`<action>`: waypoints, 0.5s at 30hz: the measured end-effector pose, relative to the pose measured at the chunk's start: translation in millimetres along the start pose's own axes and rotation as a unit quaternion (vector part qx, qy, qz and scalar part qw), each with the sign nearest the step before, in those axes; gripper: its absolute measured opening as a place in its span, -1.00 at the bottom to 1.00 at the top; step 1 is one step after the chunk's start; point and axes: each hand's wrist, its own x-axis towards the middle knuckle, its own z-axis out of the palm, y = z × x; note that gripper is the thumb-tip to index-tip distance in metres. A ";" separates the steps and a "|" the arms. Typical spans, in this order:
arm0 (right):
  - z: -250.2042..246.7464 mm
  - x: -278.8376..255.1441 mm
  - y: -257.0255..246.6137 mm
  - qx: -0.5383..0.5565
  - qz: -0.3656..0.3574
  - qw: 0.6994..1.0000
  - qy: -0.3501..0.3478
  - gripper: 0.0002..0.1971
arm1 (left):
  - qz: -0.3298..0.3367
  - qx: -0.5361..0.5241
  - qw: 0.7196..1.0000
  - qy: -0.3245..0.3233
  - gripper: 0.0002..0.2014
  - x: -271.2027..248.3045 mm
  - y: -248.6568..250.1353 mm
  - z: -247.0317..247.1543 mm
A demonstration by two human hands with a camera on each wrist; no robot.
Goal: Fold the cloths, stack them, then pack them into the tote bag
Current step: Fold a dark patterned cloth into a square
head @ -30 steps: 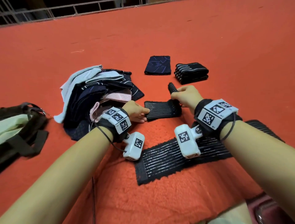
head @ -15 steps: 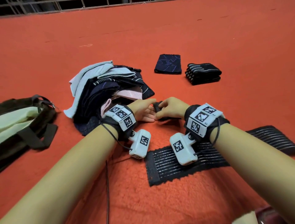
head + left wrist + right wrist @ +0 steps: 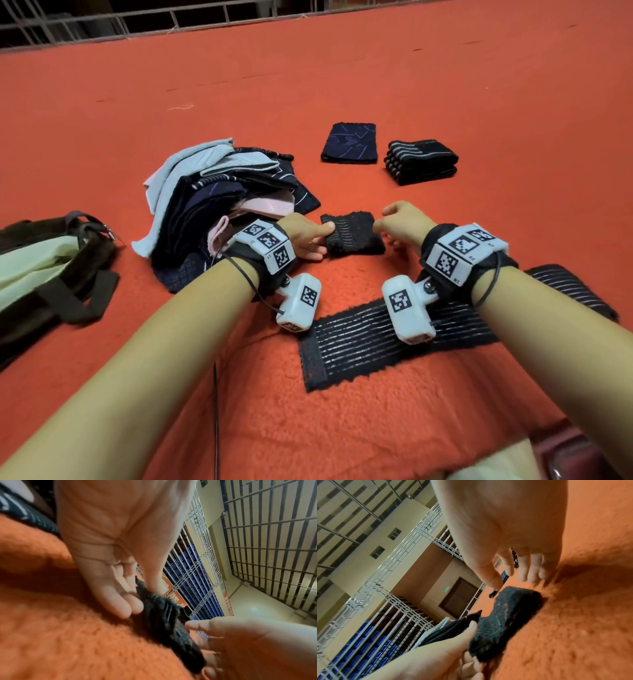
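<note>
Pinching a small folded black cloth on the orange carpet, left hand thumb on top, right hand loose and just off it, tote bag far left.

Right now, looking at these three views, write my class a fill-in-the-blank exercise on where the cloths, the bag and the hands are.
1. The left hand pinches the small folded black cloth with its ____ on top.
2. The tote bag lies at the far ____ of the head view.
3. The long striped band lies flat, still ____.
4. The carpet under everything is ____.

Missing words: thumb; left; unfolded; orange
</note>
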 end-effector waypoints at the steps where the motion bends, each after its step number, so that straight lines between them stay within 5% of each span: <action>1: 0.5 0.6 1.2 -0.006 0.018 1.000 -0.019 -0.90 | 0.001 0.012 1.000 0.007 -0.70 1.0 0.8 0.8; 8: 10.0 13.0 3.6 -0.105 0.011 0.994 -0.024 -0.59 | -0.013 0.055 0.998 0.027 -0.77 2.8 3.6 5.0; 15: -2.6 10.5 -0.5 0.025 0.087 0.994 -0.052 -0.91 | 0.011 0.017 1.000 0.001 -0.75 3.9 10.3 14.1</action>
